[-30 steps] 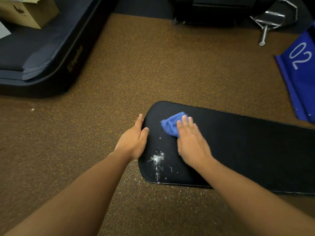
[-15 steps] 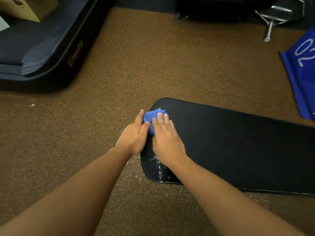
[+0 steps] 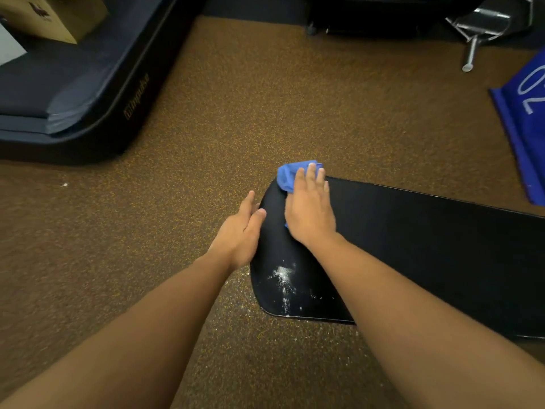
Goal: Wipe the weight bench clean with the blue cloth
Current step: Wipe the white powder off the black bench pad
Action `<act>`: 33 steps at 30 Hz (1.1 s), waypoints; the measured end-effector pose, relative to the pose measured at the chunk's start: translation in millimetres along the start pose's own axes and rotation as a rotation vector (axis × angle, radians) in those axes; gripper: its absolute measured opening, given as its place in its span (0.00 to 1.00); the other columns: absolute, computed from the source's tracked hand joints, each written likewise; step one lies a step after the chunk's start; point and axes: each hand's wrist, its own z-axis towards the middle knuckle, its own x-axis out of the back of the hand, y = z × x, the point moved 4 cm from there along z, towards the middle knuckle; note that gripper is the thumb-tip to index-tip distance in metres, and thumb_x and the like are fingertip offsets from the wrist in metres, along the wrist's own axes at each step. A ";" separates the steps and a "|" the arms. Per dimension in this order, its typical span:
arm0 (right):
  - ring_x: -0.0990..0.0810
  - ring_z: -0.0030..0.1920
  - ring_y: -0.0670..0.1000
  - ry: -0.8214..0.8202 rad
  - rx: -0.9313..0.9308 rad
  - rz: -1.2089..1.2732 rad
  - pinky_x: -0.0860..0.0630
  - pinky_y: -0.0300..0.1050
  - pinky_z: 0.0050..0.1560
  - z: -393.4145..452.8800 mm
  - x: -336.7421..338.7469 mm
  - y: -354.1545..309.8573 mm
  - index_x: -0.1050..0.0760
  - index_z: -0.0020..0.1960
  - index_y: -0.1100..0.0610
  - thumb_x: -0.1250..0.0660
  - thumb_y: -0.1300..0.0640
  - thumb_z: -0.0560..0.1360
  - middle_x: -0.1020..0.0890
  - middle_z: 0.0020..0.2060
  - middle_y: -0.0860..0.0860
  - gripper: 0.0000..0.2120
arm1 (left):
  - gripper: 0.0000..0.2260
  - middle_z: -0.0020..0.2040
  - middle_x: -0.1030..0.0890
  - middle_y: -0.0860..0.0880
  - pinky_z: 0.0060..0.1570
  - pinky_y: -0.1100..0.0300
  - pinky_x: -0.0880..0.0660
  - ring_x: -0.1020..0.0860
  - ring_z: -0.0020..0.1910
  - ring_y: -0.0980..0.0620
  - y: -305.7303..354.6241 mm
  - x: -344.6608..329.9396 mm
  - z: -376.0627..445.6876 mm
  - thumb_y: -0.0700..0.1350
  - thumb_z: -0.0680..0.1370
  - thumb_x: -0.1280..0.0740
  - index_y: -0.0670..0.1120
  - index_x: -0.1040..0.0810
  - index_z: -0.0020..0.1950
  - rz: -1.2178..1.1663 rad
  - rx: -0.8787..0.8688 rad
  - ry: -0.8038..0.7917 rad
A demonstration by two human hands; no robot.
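The black weight bench pad (image 3: 427,249) runs from the centre to the right edge. My right hand (image 3: 309,211) lies flat with straight fingers on the crumpled blue cloth (image 3: 290,174), pressing it onto the pad's far left corner. Part of the cloth pokes out beyond my fingertips, over the pad's edge. My left hand (image 3: 240,234) rests open against the pad's rounded left end, thumb on its edge. A patch of white powder (image 3: 283,276) is smeared on the pad near its front left corner, between my forearms.
Brown speckled floor (image 3: 236,113) surrounds the bench, with white specks below its front edge. A dark padded platform (image 3: 88,93) carrying a cardboard box (image 3: 56,16) stands far left. A blue numbered mat (image 3: 525,113) lies far right; a metal frame (image 3: 477,28) is behind it.
My right hand has slid the cloth from the pad's left end, beside my left hand, up to the far corner, uncovering the white powder again. My left hand stays on the pad's end.
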 end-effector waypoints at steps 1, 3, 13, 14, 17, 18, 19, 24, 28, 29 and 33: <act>0.56 0.76 0.61 -0.026 0.059 0.005 0.55 0.53 0.75 -9.2 -6.6 -7.8 0.51 0.76 0.64 0.48 0.60 0.79 0.53 0.76 0.63 0.28 | 0.24 0.75 0.36 0.49 0.62 0.64 0.44 0.38 0.73 0.48 -1.3 0.9 1.9 0.51 0.83 0.48 0.50 0.47 0.78 -0.019 0.012 0.020; 0.58 0.76 0.60 -0.070 0.164 0.038 0.57 0.53 0.75 -31.8 -11.0 -14.6 0.52 0.76 0.64 0.48 0.59 0.79 0.53 0.77 0.62 0.28 | 0.24 0.75 0.37 0.47 0.61 0.64 0.44 0.38 0.73 0.48 -2.7 2.5 5.9 0.53 0.82 0.48 0.50 0.46 0.78 -0.044 0.035 0.050; 0.53 0.76 0.62 -0.119 0.152 -0.037 0.50 0.54 0.75 -53.2 9.9 47.2 0.48 0.75 0.67 0.45 0.64 0.76 0.49 0.76 0.63 0.29 | 0.25 0.72 0.31 0.44 0.58 0.56 0.41 0.34 0.71 0.43 -5.7 0.6 5.8 0.58 0.81 0.50 0.56 0.48 0.78 -0.043 0.055 0.023; 0.56 0.76 0.61 -0.083 0.094 -0.034 0.53 0.53 0.76 -42.9 11.7 42.7 0.51 0.76 0.66 0.46 0.63 0.78 0.52 0.76 0.63 0.29 | 0.25 0.72 0.31 0.44 0.57 0.56 0.41 0.34 0.70 0.43 -6.0 0.6 5.0 0.58 0.81 0.50 0.57 0.48 0.78 -0.034 0.053 0.016; 0.58 0.76 0.61 -0.028 -0.018 0.012 0.56 0.53 0.75 -32.7 4.9 15.0 0.53 0.76 0.64 0.49 0.59 0.80 0.54 0.76 0.62 0.28 | 0.26 0.69 0.28 0.43 0.57 0.53 0.36 0.30 0.66 0.42 -5.0 -0.2 3.5 0.59 0.80 0.51 0.57 0.49 0.78 0.056 0.013 -0.004; 0.58 0.76 0.61 -0.030 -0.013 0.022 0.57 0.53 0.75 -36.8 1.0 7.0 0.53 0.76 0.64 0.49 0.58 0.80 0.55 0.76 0.62 0.28 | 0.26 0.68 0.27 0.42 0.58 0.52 0.35 0.29 0.65 0.42 -5.0 -0.6 3.0 0.58 0.80 0.51 0.56 0.50 0.78 0.098 -0.002 -0.006; 0.59 0.76 0.60 -0.046 0.011 0.018 0.57 0.53 0.75 -43.4 -4.0 1.1 0.54 0.76 0.64 0.50 0.57 0.80 0.55 0.77 0.62 0.28 | 0.25 0.68 0.27 0.42 0.59 0.52 0.35 0.29 0.65 0.41 -4.9 -1.1 3.1 0.57 0.81 0.51 0.55 0.50 0.78 0.141 -0.021 -0.002; 0.62 0.76 0.58 -0.157 0.218 -0.022 0.61 0.51 0.75 -78.4 -9.3 -3.7 0.56 0.77 0.62 0.50 0.56 0.80 0.57 0.77 0.60 0.28 | 0.26 0.72 0.31 0.43 0.61 0.50 0.32 0.29 0.66 0.40 2.6 -7.4 -5.1 0.54 0.82 0.51 0.50 0.51 0.78 0.355 -0.116 0.031; 0.61 0.77 0.56 -0.216 0.307 -0.052 0.60 0.49 0.75 -86.8 2.1 19.0 0.56 0.77 0.62 0.50 0.57 0.80 0.56 0.77 0.58 0.28 | 0.26 0.75 0.37 0.46 0.64 0.50 0.35 0.32 0.69 0.43 4.7 -10.7 -14.2 0.53 0.82 0.50 0.49 0.52 0.78 0.456 -0.146 0.042; 0.60 0.77 0.57 -0.210 0.276 -0.045 0.59 0.49 0.75 -83.9 4.6 23.3 0.55 0.77 0.62 0.50 0.59 0.80 0.55 0.77 0.59 0.28 | 0.26 0.76 0.38 0.46 0.65 0.51 0.36 0.33 0.70 0.43 3.0 -10.7 -16.1 0.53 0.82 0.50 0.49 0.52 0.78 0.455 -0.151 0.037; 0.59 0.76 0.60 -0.108 0.099 -0.009 0.56 0.53 0.76 -68.4 1.9 7.7 0.54 0.76 0.64 0.50 0.59 0.80 0.55 0.77 0.61 0.28 | 0.27 0.77 0.41 0.48 0.67 0.50 0.35 0.34 0.71 0.44 -9.8 -11.6 -23.9 0.54 0.81 0.50 0.50 0.53 0.78 0.410 -0.167 0.009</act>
